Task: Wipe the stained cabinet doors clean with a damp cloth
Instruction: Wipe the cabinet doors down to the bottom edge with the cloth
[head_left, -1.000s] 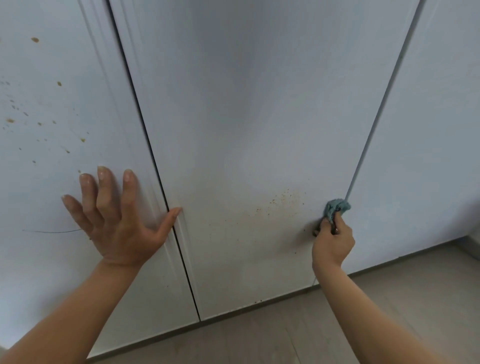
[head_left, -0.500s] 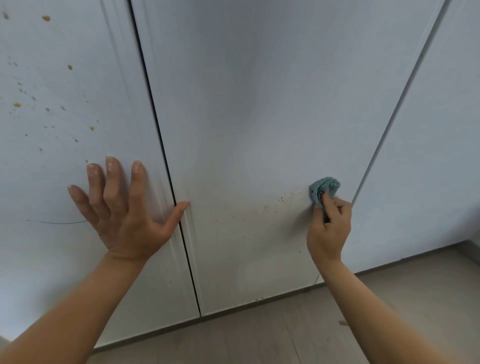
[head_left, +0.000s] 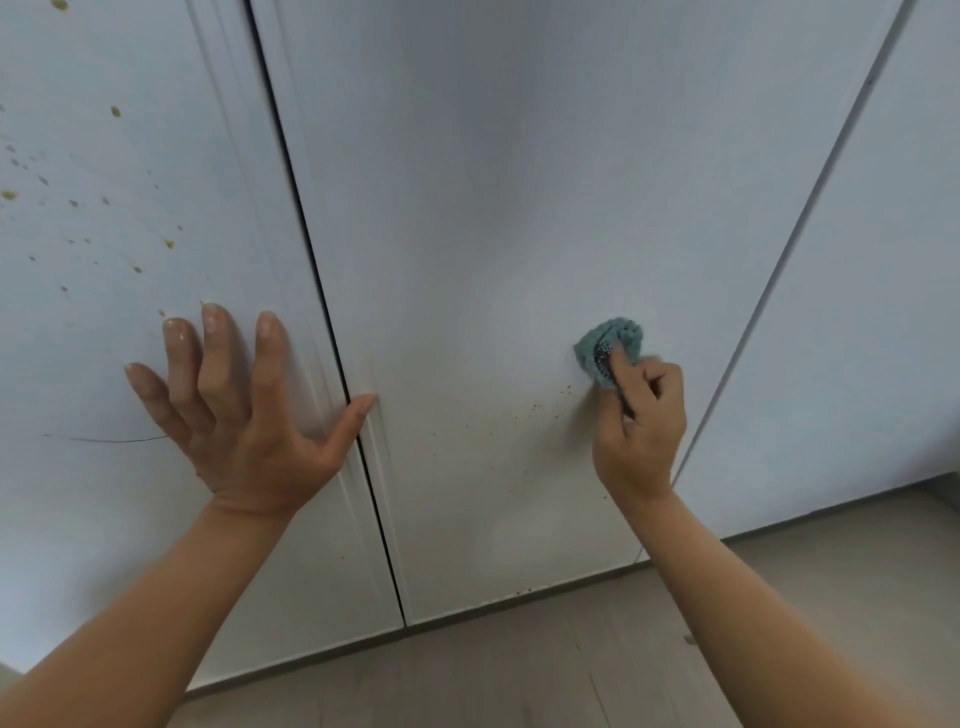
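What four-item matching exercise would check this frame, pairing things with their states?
Things
1. left hand
2. right hand
3. crumpled teal cloth
4. left white cabinet door

States
A. spattered with brownish spots
B. held against the middle white cabinet door
C. fingers spread, pressed flat
D. curled in a grip

Pairs: 1-C, 2-D, 3-B, 4-A

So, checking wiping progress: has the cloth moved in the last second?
Yes. The cloth in the right hand has shifted left, away from the door seam on its right, toward the brown speckles.
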